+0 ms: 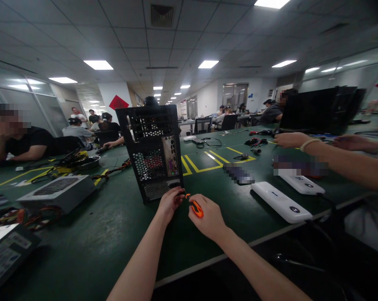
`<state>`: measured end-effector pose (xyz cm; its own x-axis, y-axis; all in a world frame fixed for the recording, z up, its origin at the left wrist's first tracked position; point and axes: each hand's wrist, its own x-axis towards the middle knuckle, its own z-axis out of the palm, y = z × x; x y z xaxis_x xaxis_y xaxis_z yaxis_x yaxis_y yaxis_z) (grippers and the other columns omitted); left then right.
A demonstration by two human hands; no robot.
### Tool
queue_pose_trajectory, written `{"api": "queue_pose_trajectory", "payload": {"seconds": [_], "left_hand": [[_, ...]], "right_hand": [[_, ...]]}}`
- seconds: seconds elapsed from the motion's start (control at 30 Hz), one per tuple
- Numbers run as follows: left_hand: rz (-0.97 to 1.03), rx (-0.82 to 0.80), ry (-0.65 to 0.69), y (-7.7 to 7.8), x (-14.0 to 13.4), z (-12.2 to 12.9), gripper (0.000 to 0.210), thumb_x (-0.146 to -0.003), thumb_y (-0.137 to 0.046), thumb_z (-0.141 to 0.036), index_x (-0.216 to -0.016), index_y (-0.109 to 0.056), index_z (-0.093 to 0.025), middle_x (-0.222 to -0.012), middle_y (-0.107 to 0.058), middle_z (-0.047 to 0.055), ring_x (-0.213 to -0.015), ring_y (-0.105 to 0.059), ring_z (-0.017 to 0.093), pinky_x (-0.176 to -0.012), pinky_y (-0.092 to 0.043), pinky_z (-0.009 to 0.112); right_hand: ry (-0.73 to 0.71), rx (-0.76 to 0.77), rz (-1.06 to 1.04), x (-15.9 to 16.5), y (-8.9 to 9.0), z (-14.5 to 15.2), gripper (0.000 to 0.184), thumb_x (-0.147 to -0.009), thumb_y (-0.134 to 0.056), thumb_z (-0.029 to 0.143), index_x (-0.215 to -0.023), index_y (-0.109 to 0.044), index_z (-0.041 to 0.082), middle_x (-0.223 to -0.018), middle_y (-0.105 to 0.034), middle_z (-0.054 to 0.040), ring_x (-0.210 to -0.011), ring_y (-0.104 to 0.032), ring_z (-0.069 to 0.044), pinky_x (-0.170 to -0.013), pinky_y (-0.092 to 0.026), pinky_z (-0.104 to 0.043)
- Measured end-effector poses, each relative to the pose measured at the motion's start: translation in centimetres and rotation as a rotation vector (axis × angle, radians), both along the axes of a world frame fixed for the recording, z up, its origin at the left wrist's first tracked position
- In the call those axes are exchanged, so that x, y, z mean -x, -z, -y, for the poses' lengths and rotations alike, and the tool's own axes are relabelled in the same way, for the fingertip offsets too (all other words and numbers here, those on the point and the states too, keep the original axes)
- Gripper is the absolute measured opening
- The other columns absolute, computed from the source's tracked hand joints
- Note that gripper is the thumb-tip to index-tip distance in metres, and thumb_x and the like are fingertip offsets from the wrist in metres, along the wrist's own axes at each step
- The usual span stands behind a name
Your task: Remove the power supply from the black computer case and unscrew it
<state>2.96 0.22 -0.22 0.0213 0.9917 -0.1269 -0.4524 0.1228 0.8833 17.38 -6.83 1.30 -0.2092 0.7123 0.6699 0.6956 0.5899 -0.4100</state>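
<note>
Head view: my right hand (207,215) has its fingers clamped on an orange-and-black-handled screwdriver (197,209); my left hand (171,203) sits at the lower corner of the upright black metal computer case (147,165) on the green counter (91,238), can't tell if its fingers grip anything. Probably screwdriver work, low on the rear panel; next move calls for a steady, lined-up tip

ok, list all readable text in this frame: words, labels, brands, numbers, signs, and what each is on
Nothing reads for certain.
Nearer white device: a dark stroke, maybe "1" or "I"; can't tell.
Farther white device: dark marks, too blurred.
Lower-left power supply: label print too small and blurred.
Red diamond sign on the left: dark marks, too blurred.
Computer case: no legible text on the side facing us.
</note>
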Motion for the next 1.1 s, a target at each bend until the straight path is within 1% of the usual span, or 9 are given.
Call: {"api": "queue_pose_trajectory", "payload": {"seconds": [0.1, 0.2, 0.3, 0.37, 0.53, 0.73, 0.8, 0.9, 1.1], "left_hand": [[0.004, -0.005, -0.010, -0.01, -0.05, 0.07, 0.018, -0.069, -0.057, -0.009, -0.087, -0.061, -0.012, -0.091, -0.065, 0.010, -0.059, -0.059, 0.008, -0.053, -0.045, 0.018], [0.007, -0.005, -0.003, -0.01, -0.10, 0.02, 0.018, -0.069, -0.057, -0.009, -0.087, -0.060, -0.012, -0.090, -0.065, 0.009, -0.058, -0.058, 0.008, -0.053, -0.045, 0.018], [0.002, 0.005, 0.002, -0.10, -0.10, 0.00, 0.018, -0.069, -0.058, -0.010, -0.087, -0.060, -0.011, -0.088, -0.065, 0.008, -0.057, -0.058, 0.007, -0.051, -0.044, 0.017], [0.000, 0.005, 0.000, -0.19, -0.07, 0.05, 0.019, -0.069, -0.058, -0.010, -0.088, -0.060, -0.011, -0.089, -0.065, 0.008, -0.057, -0.058, 0.007, -0.051, -0.044, 0.017], [-0.007, -0.014, -0.010, -0.20, -0.02, 0.18, 0.022, -0.070, -0.057, -0.010, -0.092, -0.060, -0.011, -0.097, -0.063, 0.010, -0.060, -0.058, 0.007, -0.052, -0.045, 0.017], [-0.014, -0.024, 0.004, 0.03, 0.04, -0.01, 0.024, -0.071, -0.057, -0.010, -0.094, -0.059, -0.011, -0.100, -0.062, 0.012, -0.061, -0.059, 0.007, -0.054, -0.045, 0.018], [-0.021, -0.019, 0.008, 0.06, 0.07, -0.04, 0.024, -0.070, -0.057, -0.010, -0.094, -0.059, -0.011, -0.099, -0.062, 0.012, -0.061, -0.059, 0.007, -0.054, -0.045, 0.018], [-0.024, -0.014, 0.006, 0.03, 0.05, 0.02, 0.023, -0.070, -0.058, -0.011, -0.093, -0.060, -0.011, -0.097, -0.063, 0.011, -0.061, -0.059, 0.008, -0.053, -0.045, 0.018], [-0.026, -0.010, 0.005, -0.05, 0.01, 0.12, 0.022, -0.070, -0.058, -0.010, -0.091, -0.060, -0.011, -0.093, -0.064, 0.010, -0.061, -0.059, 0.007, -0.053, -0.044, 0.018]], "right_hand": [[-0.005, -0.059, 0.066, 0.08, 0.00, -0.01, 0.016, -0.069, -0.051, 0.012, -0.082, -0.054, 0.021, -0.081, -0.053, -0.0028, -0.077, -0.052, -0.017, -0.071, -0.041, -0.029], [-0.025, -0.058, 0.054, 0.18, -0.14, 0.01, 0.013, -0.075, -0.049, 0.017, -0.086, -0.055, 0.021, -0.082, -0.054, -0.0038, -0.078, -0.053, -0.016, -0.072, -0.041, -0.029], [-0.031, 0.010, -0.017, 0.21, -0.11, -0.04, 0.015, -0.081, -0.045, 0.024, -0.094, -0.051, 0.019, -0.082, -0.057, -0.0032, -0.075, -0.054, -0.016, -0.069, -0.042, -0.028], [-0.038, 0.034, -0.030, 0.18, 0.02, -0.10, 0.015, -0.079, -0.047, 0.023, -0.094, -0.050, 0.019, -0.082, -0.057, -0.0028, -0.074, -0.054, -0.016, -0.069, -0.042, -0.028], [-0.037, -0.039, 0.060, 0.10, 0.21, -0.15, 0.019, -0.070, -0.050, 0.011, -0.086, -0.055, 0.020, -0.083, -0.053, -0.0039, -0.079, -0.051, -0.017, -0.073, -0.040, -0.030], [-0.036, -0.008, 0.008, 0.20, 0.03, -0.22, 0.014, -0.077, -0.047, 0.016, -0.088, -0.055, 0.020, -0.083, -0.054, -0.0035, -0.078, -0.052, -0.016, -0.073, -0.042, -0.030], [-0.044, 0.002, -0.028, 0.17, 0.03, -0.29, 0.014, -0.078, -0.046, 0.017, -0.091, -0.053, 0.019, -0.086, -0.055, -0.0040, -0.080, -0.053, -0.017, -0.075, -0.042, -0.030], [-0.043, -0.004, -0.051, 0.03, 0.10, -0.35, 0.018, -0.076, -0.048, 0.017, -0.094, -0.050, 0.018, -0.090, -0.056, -0.0052, -0.083, -0.053, -0.018, -0.076, -0.043, -0.031], [-0.048, -0.049, -0.001, -0.11, 0.14, -0.28, 0.016, -0.074, -0.048, 0.013, -0.089, -0.053, 0.019, -0.086, -0.056, -0.0046, -0.080, -0.054, -0.017, -0.074, -0.043, -0.030]]}}
